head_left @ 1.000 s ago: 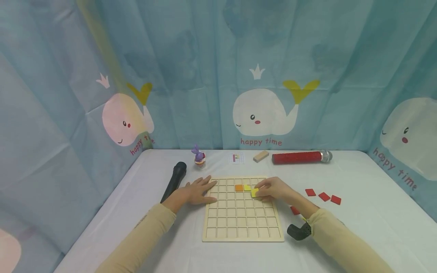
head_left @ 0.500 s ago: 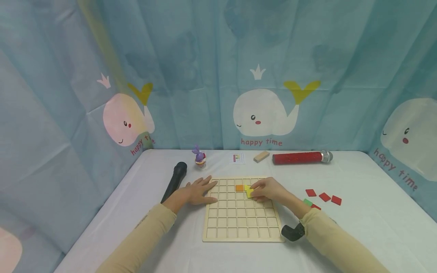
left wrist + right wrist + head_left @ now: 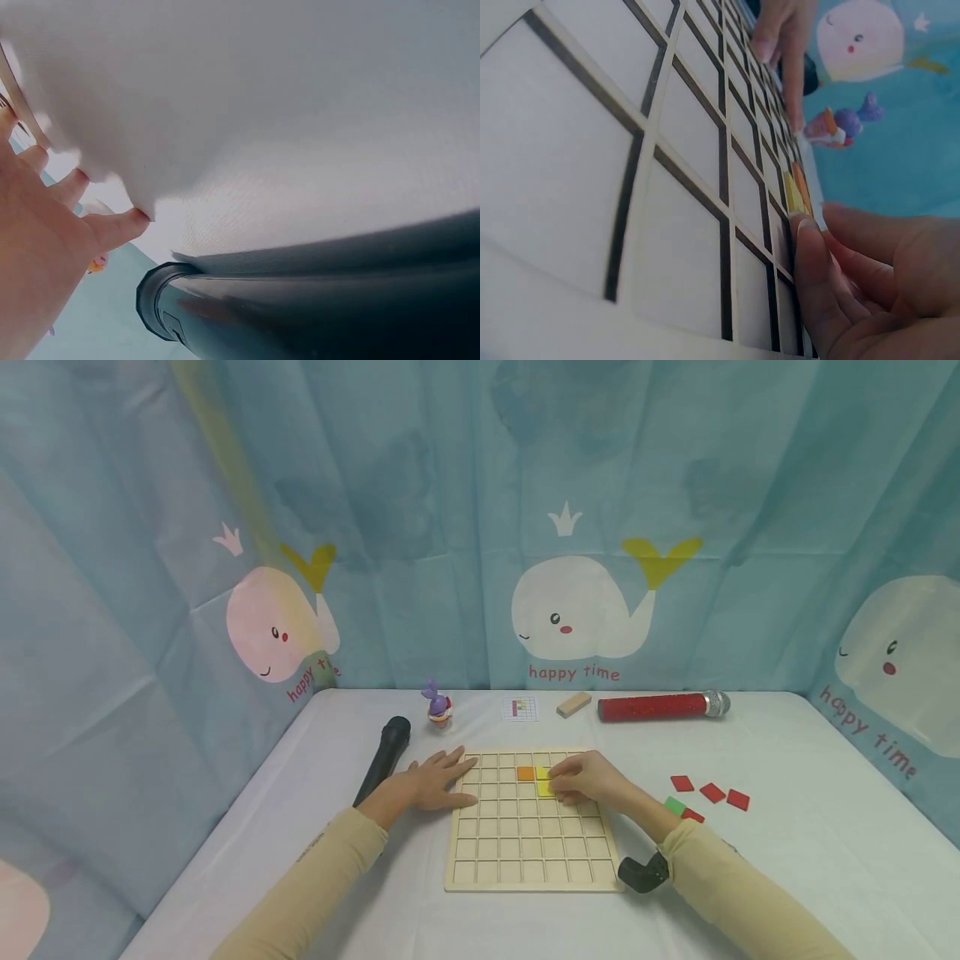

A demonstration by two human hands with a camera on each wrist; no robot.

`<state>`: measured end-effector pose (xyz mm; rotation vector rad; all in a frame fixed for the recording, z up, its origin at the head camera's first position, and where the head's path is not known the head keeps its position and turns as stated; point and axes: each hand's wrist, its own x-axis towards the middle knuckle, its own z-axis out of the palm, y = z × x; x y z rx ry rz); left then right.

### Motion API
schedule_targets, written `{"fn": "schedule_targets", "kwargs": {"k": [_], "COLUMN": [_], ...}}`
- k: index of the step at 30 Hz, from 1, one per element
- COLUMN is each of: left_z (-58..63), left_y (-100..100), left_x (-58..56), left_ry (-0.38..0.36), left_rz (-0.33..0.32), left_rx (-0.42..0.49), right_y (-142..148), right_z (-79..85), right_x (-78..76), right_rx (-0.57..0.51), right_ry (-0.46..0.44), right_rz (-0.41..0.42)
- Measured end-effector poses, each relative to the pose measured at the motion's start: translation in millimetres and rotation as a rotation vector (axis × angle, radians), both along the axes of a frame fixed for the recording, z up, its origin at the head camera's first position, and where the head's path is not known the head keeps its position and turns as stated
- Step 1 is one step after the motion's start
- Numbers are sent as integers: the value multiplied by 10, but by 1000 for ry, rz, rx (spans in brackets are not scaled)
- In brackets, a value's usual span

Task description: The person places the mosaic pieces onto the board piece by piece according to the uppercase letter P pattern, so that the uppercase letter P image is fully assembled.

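A wooden grid board lies flat on the white table. My left hand rests on its left edge with fingers spread, holding nothing. My right hand pinches a yellow tile between thumb and fingers, low over a cell in the board's third row. Directly behind that tile, a second yellow tile sits in the second row, partly covered by my fingers. An orange tile fills the cell to its left. In the right wrist view, the thumb tip meets the edge of the yellow tile.
Several red tiles and a green tile lie right of the board. A black curved object is partly under the right sleeve. Around the board are a black microphone, purple figurine, pattern card, wooden block and red microphone.
My right hand has moved slightly left with the yellow tile, bringing it over the cell in front of the other yellow tile. The left hand has stayed still.
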<state>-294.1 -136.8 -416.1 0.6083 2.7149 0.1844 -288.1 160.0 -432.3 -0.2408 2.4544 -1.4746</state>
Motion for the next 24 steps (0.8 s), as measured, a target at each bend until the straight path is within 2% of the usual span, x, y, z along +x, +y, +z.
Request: {"fn": "schedule_targets", "kwargs": {"k": [14,20,24], "left_z": [-29,-36,-33], "left_y": [-19,-16,-15], "left_x": [-10,-19,-27], "left_ry": [-2,2,5], "left_rz": [0,-3,-12], "left_rx": [-2,0,-2], "right_y": [15,191,361], "right_z": [-13,21,49], "right_x": [-21,3,14], "right_rx": [-24,-40,-77], "right_ry": [-17,-1,-29], "right_rz": [6,9,6]}}
